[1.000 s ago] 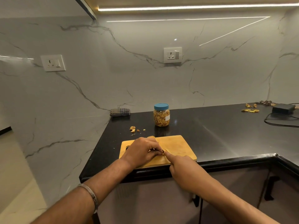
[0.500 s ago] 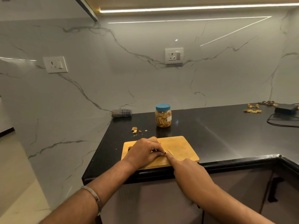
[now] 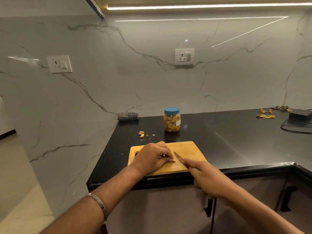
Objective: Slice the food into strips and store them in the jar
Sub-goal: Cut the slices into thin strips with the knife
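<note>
Scraps (image 3: 141, 133) lie between cloth (image 3: 128, 116) and lidded jar (image 3: 172, 121).

White veined marble wall (image 3: 152, 78), black countertop (image 3: 228, 137), bright ceiling light strip (image 3: 202, 6).

jar (image 3: 172, 122) (lidded) behind board (image 3: 190, 150)

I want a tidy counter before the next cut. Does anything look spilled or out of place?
Yes. Loose food scraps lie on the black counter behind the cutting board, left of the closed jar. More pieces sit far right, near a cable.
</note>
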